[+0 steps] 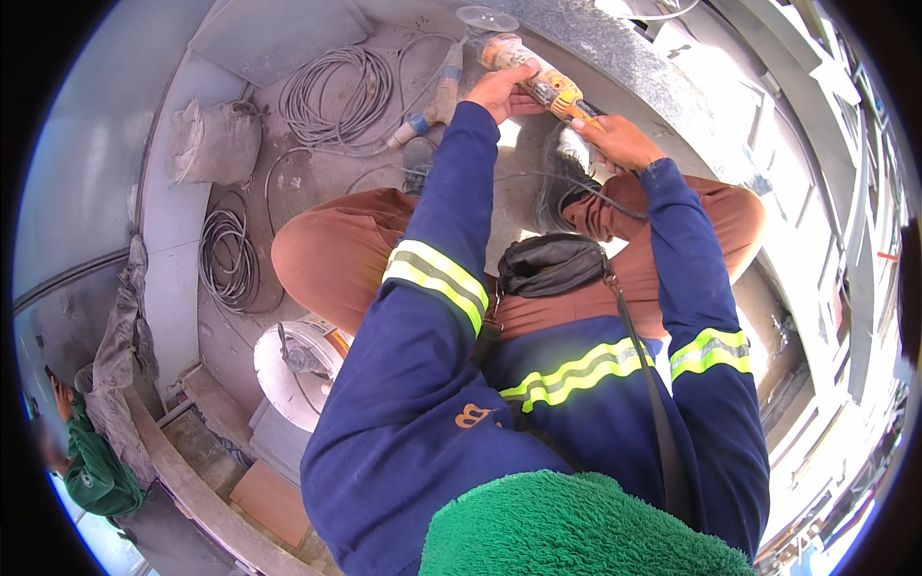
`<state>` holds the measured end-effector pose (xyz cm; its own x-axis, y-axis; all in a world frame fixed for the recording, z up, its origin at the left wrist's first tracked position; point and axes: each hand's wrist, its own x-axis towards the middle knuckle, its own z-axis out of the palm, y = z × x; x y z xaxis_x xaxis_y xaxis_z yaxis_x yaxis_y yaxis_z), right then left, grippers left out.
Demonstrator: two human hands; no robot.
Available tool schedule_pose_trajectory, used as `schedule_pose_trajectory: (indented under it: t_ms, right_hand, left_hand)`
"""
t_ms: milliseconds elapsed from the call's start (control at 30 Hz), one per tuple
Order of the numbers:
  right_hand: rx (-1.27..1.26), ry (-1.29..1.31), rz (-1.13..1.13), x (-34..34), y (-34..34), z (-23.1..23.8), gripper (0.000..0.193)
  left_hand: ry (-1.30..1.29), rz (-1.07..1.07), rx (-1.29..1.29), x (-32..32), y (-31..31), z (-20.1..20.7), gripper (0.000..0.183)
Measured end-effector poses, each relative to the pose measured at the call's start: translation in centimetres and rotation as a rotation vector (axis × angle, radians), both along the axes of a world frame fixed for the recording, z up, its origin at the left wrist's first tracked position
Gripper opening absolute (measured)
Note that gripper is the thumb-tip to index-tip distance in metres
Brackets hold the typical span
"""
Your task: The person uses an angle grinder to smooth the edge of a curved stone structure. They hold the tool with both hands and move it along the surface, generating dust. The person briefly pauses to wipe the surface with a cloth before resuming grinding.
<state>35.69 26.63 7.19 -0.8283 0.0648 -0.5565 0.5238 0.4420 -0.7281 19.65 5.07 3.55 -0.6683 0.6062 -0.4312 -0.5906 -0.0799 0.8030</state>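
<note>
A dusty yellow-orange angle grinder (538, 74) is held in both hands in front of my knees. My left hand (504, 93) is wrapped round its body near the head. The fingers of my right hand (619, 142) close on its rear end, by the cord. A round grey disc (487, 18) shows at the grinder's head, beside a concrete ledge (576, 34). Close to my left hand, a second dusty power tool with blue bands (442, 96) lies on the floor. A black pouch (552, 265) rests on my lap.
Coiled cables (336, 94) and another coil (229, 257) lie on the dusty floor at left. Near them sit a white sack (217, 142) and a white bucket (288, 370). Metal strips (850, 192) line the right side. A person in green (101, 470) is at far left.
</note>
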Motion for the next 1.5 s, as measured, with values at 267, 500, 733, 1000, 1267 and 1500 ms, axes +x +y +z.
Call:
schedule_pose_trajectory:
  t_ms: [267, 500, 733, 1000, 1267, 1500]
  right_hand:
    - [-0.068, -0.014, 0.012, -1.9, -0.3, 0.0, 0.069]
    - [-0.046, -0.005, 0.029, -3.9, -0.5, -0.3, 0.07]
    - [-0.058, -0.011, 0.036, -4.4, -0.5, -0.3, 0.073]
    - [0.046, 0.0, 0.095, -4.1, -0.8, 0.3, 0.072]
    - [0.653, 0.316, 0.188, -2.9, -2.2, -0.4, 0.061]
    - [0.801, 0.169, 0.184, -1.8, -3.4, 1.5, 0.043]
  left_hand:
    - [0.02, 0.049, -0.062, -1.3, 0.0, 0.6, 0.055]
    - [0.026, 0.105, -0.099, -2.4, 0.1, 0.8, 0.057]
    - [0.011, 0.18, -0.115, -2.6, 0.7, -0.4, 0.058]
    - [0.021, 0.21, -0.14, -2.3, 1.1, -1.2, 0.055]
    - [0.051, 0.249, -0.089, -1.6, 1.4, -1.1, 0.053]
    - [0.08, 0.21, -0.124, -0.5, 1.1, -0.1, 0.052]
